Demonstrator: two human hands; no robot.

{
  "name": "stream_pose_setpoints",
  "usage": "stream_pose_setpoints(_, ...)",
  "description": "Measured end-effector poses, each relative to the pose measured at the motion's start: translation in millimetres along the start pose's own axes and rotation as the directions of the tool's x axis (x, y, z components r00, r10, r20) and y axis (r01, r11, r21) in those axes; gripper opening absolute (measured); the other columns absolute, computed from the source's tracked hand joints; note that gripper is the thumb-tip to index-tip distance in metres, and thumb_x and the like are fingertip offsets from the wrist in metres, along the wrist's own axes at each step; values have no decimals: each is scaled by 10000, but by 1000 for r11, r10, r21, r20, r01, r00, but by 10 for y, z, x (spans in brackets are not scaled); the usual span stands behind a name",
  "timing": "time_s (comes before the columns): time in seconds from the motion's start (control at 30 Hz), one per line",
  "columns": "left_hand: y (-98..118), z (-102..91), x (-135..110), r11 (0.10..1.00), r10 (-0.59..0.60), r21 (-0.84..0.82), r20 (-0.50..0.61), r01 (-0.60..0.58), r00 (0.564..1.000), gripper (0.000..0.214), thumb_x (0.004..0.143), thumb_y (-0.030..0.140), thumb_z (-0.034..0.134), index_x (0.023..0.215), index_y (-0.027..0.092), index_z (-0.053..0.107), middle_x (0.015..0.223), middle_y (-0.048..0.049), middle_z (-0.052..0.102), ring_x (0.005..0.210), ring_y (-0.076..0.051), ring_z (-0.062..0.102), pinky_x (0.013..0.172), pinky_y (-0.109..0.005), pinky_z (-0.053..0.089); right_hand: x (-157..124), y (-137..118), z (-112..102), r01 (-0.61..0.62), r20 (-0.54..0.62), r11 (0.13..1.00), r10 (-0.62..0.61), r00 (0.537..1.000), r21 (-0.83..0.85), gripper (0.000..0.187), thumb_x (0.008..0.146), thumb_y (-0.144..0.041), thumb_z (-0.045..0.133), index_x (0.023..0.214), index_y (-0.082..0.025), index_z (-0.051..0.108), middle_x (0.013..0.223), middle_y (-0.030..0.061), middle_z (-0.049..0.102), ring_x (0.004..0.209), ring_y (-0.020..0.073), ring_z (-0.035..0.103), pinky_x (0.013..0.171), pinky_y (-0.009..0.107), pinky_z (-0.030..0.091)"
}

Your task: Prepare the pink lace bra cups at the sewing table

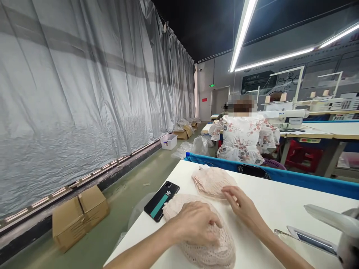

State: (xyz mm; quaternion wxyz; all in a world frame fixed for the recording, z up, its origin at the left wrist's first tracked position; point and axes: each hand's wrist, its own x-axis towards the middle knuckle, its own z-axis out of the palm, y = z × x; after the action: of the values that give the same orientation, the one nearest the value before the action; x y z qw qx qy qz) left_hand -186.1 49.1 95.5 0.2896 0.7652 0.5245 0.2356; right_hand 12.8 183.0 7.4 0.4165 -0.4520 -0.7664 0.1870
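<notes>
A near pile of pale pink lace fabric pieces (213,254) lies on the white table, its layers fanned and overlapping. My left hand (195,222) rests on top of this pile with its fingers bent down into the lace; the fingertips are partly hidden. Just beyond sits a second, smaller stack of the same lace pieces (211,179). At its right edge, my right hand (239,203) touches the fabric with outstretched fingertips, thumb apart from them. A black phone (161,201) with a green stripe lies left of the piles.
The white table (269,194) has a blue cloth edge (303,179) at the far side. Part of a sewing machine (347,235) stands at right. A co-worker (244,138) sits ahead, facing away. A cardboard box (80,216) and a clear plastic bin (169,142) stand on the floor.
</notes>
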Motion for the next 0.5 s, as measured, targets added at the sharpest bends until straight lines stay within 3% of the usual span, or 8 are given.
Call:
stream_pose_setpoints(0.07,43,45,-134,999,24,32,-8,-23,1000,191,593,186,798,760,275,773,787,-9,605,898,-270,604,961,-410,418,-348,-144,-63,88,74,996,-90,993,30,226,1021,-403,552,1036,-203,656,995,28,697,751,147,654,668,306,555)
stream_pose_setpoints(0.13,66,96,-184,999,30,28,-60,-29,998,118,653,137,710,656,253,733,775,-29,597,875,-268,593,952,-422,403,-659,-265,-140,136,107,990,-140,984,38,293,1023,-431,432,935,-251,646,855,10,694,660,159,633,565,279,511)
stream_pose_setpoints(0.23,93,147,-187,999,24,-20,-127,-27,992,183,673,87,619,584,234,683,737,-50,595,840,-275,580,913,-427,403,-988,-404,-226,177,143,984,-180,973,37,225,985,-372,432,912,-281,625,794,-14,672,599,162,613,594,292,508)
stream_pose_setpoints(0.3,109,146,-188,998,7,-68,-154,-18,988,177,663,93,620,563,230,670,694,-52,581,794,-270,566,867,-417,412,-1106,-471,-242,198,149,979,-202,968,44,163,946,-297,448,1009,-290,598,926,2,678,630,158,614,628,293,510)
stream_pose_setpoints(0.4,123,119,-207,986,-33,-165,-171,4,985,159,657,112,634,548,222,669,653,-38,561,711,-235,524,785,-387,409,-1151,-542,-229,221,154,974,-227,962,53,246,908,-247,452,1118,-304,567,1068,28,639,615,144,578,584,277,491)
stream_pose_setpoints(0.5,134,112,-240,954,-83,-298,-181,26,980,137,635,133,651,529,220,652,637,-20,550,694,-216,488,777,-369,391,-1075,-604,-228,248,167,967,-254,952,56,241,938,-266,400,1020,-299,623,976,30,618,566,145,526,557,273,465)
